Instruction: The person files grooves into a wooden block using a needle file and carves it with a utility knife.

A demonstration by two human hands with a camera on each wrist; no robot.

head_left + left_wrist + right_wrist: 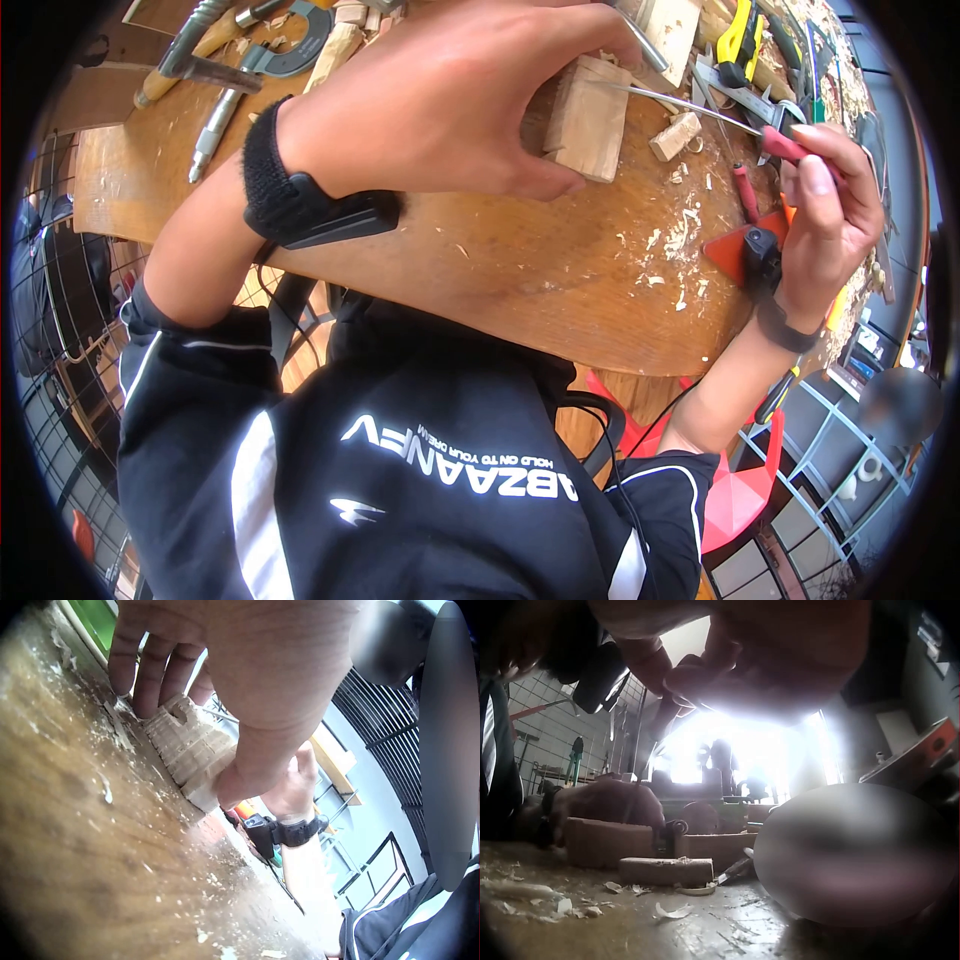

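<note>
A pale wooden block (590, 125) lies on the wooden table, with my left hand (430, 110) gripping it between thumb and fingers. In the left wrist view the block (191, 746) shows a notched, ridged face under the left hand (262, 667). My right hand (832, 215) pinches the red handle (783, 146) of a thin metal tool, whose shaft (700, 106) reaches left to the block's upper part. The right wrist view has the right hand (765, 660) above, with the block (607, 840) low at the left. The exact contact of the tip is unclear.
A small wood offcut (676, 136) lies right of the block, with shavings (680, 240) nearby. A yellow cutter (738, 45) and metal tools lie at the back right. A hammer (205, 70) and a micrometer (295, 50) are at the back left. A red-orange object (728, 252) sits beneath the right wrist.
</note>
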